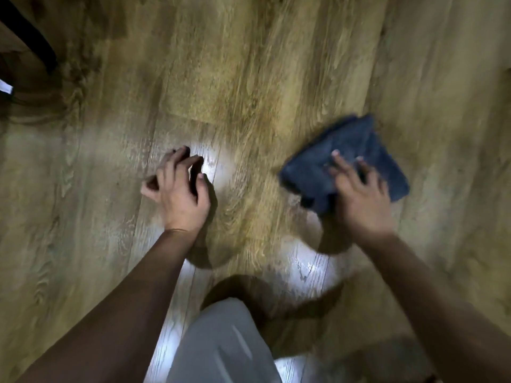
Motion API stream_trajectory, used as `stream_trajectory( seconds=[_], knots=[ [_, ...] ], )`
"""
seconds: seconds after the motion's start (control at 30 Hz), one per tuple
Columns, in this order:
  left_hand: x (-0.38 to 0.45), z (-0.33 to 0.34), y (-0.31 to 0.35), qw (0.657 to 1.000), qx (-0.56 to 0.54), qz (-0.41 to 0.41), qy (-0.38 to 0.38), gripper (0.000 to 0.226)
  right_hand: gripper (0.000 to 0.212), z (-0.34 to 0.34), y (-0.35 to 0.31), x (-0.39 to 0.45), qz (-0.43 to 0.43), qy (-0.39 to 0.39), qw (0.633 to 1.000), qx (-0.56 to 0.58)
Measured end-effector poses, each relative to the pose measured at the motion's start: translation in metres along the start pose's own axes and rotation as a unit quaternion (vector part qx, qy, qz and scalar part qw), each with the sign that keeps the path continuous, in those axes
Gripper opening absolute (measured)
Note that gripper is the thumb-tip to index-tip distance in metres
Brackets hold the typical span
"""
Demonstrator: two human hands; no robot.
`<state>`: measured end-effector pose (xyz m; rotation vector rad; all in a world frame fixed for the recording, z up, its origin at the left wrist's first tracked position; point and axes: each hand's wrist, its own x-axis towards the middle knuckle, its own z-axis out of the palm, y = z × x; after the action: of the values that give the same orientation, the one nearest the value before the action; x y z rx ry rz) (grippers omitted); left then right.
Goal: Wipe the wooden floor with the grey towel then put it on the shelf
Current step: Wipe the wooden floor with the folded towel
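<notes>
The right hand (362, 200) presses flat on the grey towel (345, 164), fingers (338, 163) spread across the cloth and palm on its near edge; the grip is a flat press rather than a closed fist, with no fold of cloth seen pinched between the fingers. The towel is folded into a rough square and lies on the wooden floor (249, 64) under and just beyond that hand, blurred at its edges. The left hand (179, 189) holds nothing: its fingers are curled loosely and its fingertips rest on the floor, well apart from the towel and to the left of the right hand. Bright patches of reflected light lie on the planks just beyond the left fingertips and nearer the person, between the two forearms. Below the hands, a knee in light grey trousers (224, 341) fills the bottom middle of the view. Far beyond the left hand, at the top left corner, a dark slanted furniture leg (30, 34) meets the floor.
</notes>
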<state>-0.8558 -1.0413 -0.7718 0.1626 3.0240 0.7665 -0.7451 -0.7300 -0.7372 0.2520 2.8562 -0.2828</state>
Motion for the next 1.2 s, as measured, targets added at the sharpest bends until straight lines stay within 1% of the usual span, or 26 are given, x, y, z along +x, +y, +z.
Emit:
stream_trajectory(
  seconds=[0.1,0.17,0.2,0.23,0.27,0.3,0.33,0.37,0.43,0.47,0.53,0.63,0.73,0.8,0.87,0.9,0.93,1.0,1.03,1.1,1.2],
  knots=[
    [-0.013,0.016,0.035,0.998,-0.014,0.067,-0.010,0.027,0.053,-0.019,0.054,0.032,0.174,0.026,0.983,0.062],
    [-0.028,0.031,0.064,0.994,-0.052,0.092,-0.014,0.026,0.061,-0.026,0.062,0.044,0.240,0.036,0.967,0.080],
    [-0.036,0.037,0.074,0.994,-0.070,0.078,-0.012,0.026,0.064,-0.025,0.054,0.046,0.253,0.040,0.963,0.089],
    [-0.041,0.041,0.084,0.995,-0.090,0.041,-0.005,0.025,0.065,-0.023,0.042,0.041,0.256,0.048,0.961,0.093],
    [-0.045,0.044,0.090,0.994,-0.105,-0.014,0.007,0.026,0.061,-0.020,0.027,0.032,0.249,0.054,0.962,0.097],
    [-0.046,0.046,0.095,0.991,-0.109,-0.068,0.020,0.027,0.057,-0.014,0.010,0.018,0.232,0.057,0.966,0.103],
    [-0.047,0.048,0.098,0.990,-0.096,-0.100,0.025,0.028,0.055,-0.005,-0.009,-0.002,0.201,0.049,0.973,0.103],
    [-0.047,0.048,0.097,0.992,-0.069,-0.106,0.020,0.029,0.056,0.005,-0.031,-0.025,0.158,0.032,0.983,0.090],
    [-0.048,0.047,0.090,0.998,-0.009,-0.067,-0.009,0.032,0.063,0.029,-0.076,-0.079,0.066,-0.011,0.997,0.041],
    [-0.049,0.046,0.084,0.999,0.014,-0.039,-0.024,0.035,0.064,0.038,-0.093,-0.105,0.038,-0.035,0.998,0.026],
    [-0.052,0.043,0.072,0.998,0.048,0.006,-0.045,0.042,0.057,0.046,-0.100,-0.130,0.023,-0.069,0.997,0.032],
    [-0.052,0.045,0.070,0.995,0.075,0.004,-0.061,0.045,0.050,0.040,-0.060,-0.113,0.001,-0.060,0.998,0.009],
    [-0.049,0.047,0.073,0.995,0.084,0.004,-0.059,0.043,0.047,0.029,-0.006,-0.079,0.004,-0.017,1.000,0.023],
    [-0.050,0.048,0.073,0.993,0.103,0.009,-0.054,0.041,0.048,0.019,0.042,-0.049,0.075,0.005,0.995,0.062],
    [-0.049,0.050,0.075,0.991,0.122,0.007,-0.053,0.039,0.047,0.003,0.092,-0.019,0.177,0.045,0.979,0.091],
    [-0.048,0.051,0.076,0.990,0.128,0.005,-0.056,0.038,0.050,-0.006,0.113,-0.005,0.215,0.062,0.969,0.104],
    [-0.047,0.051,0.077,0.989,0.132,0.002,-0.060,0.038,0.053,-0.013,0.128,0.007,0.242,0.074,0.960,0.118],
    [-0.047,0.051,0.077,0.989,0.137,-0.003,-0.064,0.038,0.057,-0.018,0.139,0.023,0.268,0.092,0.948,0.141],
    [-0.048,0.051,0.075,0.988,0.140,-0.001,-0.063,0.038,0.057,-0.018,0.136,0.026,0.272,0.101,0.945,0.150],
    [-0.047,0.052,0.075,0.989,0.140,0.003,-0.054,0.038,0.056,-0.015,0.124,0.019,0.250,0.114,0.948,0.161],
    [-0.048,0.054,0.073,0.990,0.134,0.009,-0.044,0.039,0.054,-0.007,0.095,-0.012,0.155,0.089,0.972,0.152]
  ],
)
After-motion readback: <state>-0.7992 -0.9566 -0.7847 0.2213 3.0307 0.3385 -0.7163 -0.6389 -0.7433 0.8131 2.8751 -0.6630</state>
